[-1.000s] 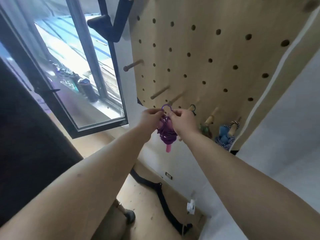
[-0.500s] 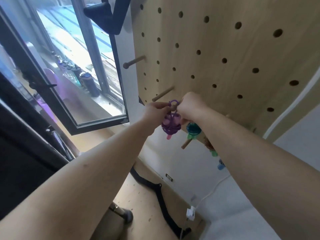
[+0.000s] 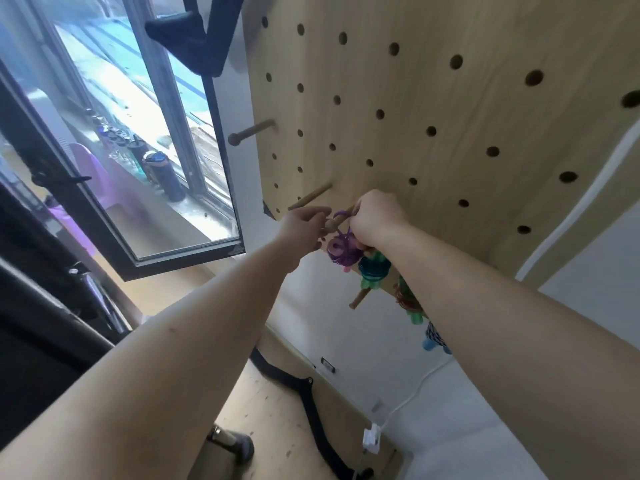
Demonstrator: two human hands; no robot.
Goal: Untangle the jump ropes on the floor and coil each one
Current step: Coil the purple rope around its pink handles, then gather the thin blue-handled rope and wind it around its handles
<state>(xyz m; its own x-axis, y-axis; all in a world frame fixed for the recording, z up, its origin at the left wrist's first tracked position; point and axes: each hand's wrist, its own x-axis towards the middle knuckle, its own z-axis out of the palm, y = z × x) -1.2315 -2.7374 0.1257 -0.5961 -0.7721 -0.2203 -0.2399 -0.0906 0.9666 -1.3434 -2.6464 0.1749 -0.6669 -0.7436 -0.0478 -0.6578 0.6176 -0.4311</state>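
the person is reaching both arms up to the lower left part of the wooden pegboard (image 3: pixel 450 133). the purple jump rope (image 3: pixel 341 252), wound into a small coil, is hanging just below a wooden peg (image 3: pixel 335 222) that is sticking out of the pegboard's lower left corner, with one purple loop lying over that peg. the right hand (image 3: pixel 375 220) is gripping the top of the coil, fingers curled tight round the strands beside the peg. the left hand (image 3: pixel 301 230) is sitting at the peg's outer tip with its fingers bent in close; whether they are pinching the peg or the loop cannot be told. further along the pegboard's bottom edge, a teal jump rope (image 3: pixel 374 268) is hanging just beside the purple one, then an orange and green coil (image 3: pixel 407 299), partly hidden by the right forearm. to the left of the pegboard a window (image 3: pixel 138 140) is standing open. below the pegboard a black strap (image 3: pixel 311 403) is lying on the floor.
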